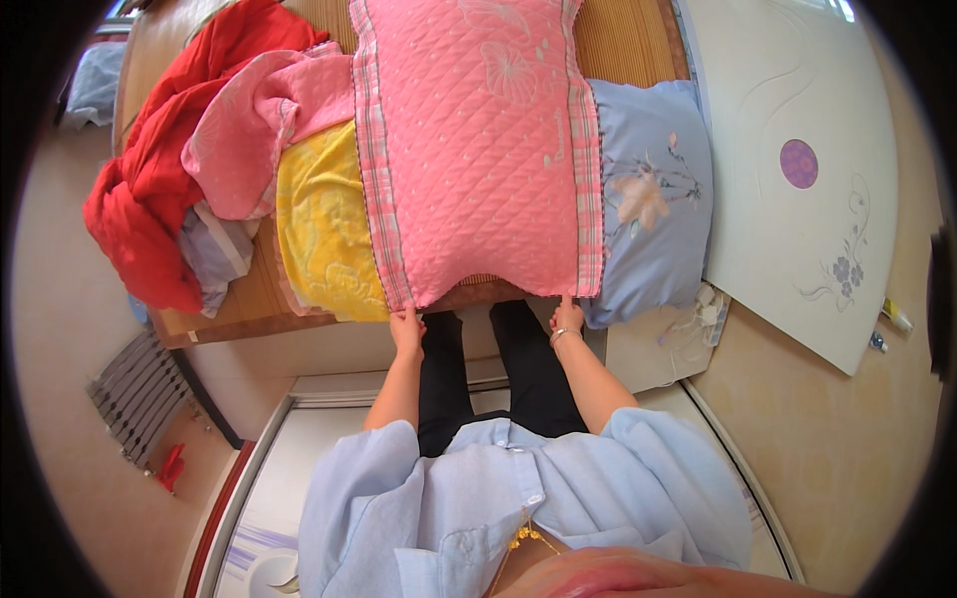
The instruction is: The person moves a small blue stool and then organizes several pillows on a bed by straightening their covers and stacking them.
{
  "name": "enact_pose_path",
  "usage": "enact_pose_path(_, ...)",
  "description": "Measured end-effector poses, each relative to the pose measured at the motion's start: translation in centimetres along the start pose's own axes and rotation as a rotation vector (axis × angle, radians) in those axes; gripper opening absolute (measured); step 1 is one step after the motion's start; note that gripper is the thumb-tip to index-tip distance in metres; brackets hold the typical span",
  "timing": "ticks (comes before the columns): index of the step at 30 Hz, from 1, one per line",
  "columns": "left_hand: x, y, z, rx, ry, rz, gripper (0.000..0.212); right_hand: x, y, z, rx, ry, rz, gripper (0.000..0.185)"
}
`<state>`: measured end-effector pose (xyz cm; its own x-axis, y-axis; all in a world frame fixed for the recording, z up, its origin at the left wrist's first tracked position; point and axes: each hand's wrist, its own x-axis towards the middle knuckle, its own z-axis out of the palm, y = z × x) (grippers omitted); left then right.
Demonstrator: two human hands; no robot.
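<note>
A pink quilted pillow cover [478, 164] with plaid borders stretches away from me over the bed. My left hand [407, 331] pinches its near left corner. At the near right corner, my right hand [567, 317], with a bracelet at the wrist, grips the plaid edge. The near edge sags inward between my hands. To the left, partly under the cover, lies a yellow patterned towel-like cloth [321, 224]. A blue pillow [658, 202] printed with a pale flower lies to the right, partly covered too.
Red fabric [157, 194] and another pink quilted piece [254, 127] lie bunched at the left on the bamboo-like mat [628, 37]. A white headboard panel [807, 97] stands right. Below it are a power strip with cables [706, 310]. A grey rack [142, 396] is at lower left.
</note>
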<state>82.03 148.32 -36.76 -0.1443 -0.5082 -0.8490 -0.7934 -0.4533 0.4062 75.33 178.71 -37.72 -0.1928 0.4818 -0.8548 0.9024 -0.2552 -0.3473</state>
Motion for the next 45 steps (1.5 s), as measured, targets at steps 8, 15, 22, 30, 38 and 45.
enact_pose_path(8, -1.1, 18.9, 13.8, 0.620, 0.193, 1.368, 0.049, -2.5, -16.0, 9.3, -0.405, -0.114, -1.338, 0.039)
enact_pose_path(15, 3.6, 20.9, 19.0, 0.871, 0.262, 1.239, 0.056, 5.0, -21.9, 17.3, -0.455, -0.032, -1.259, 0.051)
enact_pose_path(22, 11.7, 25.4, 16.1, 0.258, -0.067, 0.835, 0.056, 8.2, -25.0, 19.0, -0.359, -0.260, -1.113, 0.060)
enact_pose_path(30, 9.9, 28.7, 18.6, 0.056, -0.769, 0.339, 0.065, 8.1, -29.3, 16.5, 0.044, -0.757, -0.349, 0.060)
enact_pose_path(38, 8.8, 25.2, 16.9, 0.278, -0.607, 0.464, 0.065, 2.1, -32.1, 14.0, 0.135, -0.879, -0.404, 0.056)
enact_pose_path(45, 6.6, 27.7, 15.1, 0.559, -0.460, 0.713, 0.065, -1.5, -36.4, 10.1, 0.224, -1.008, -0.431, 0.051)
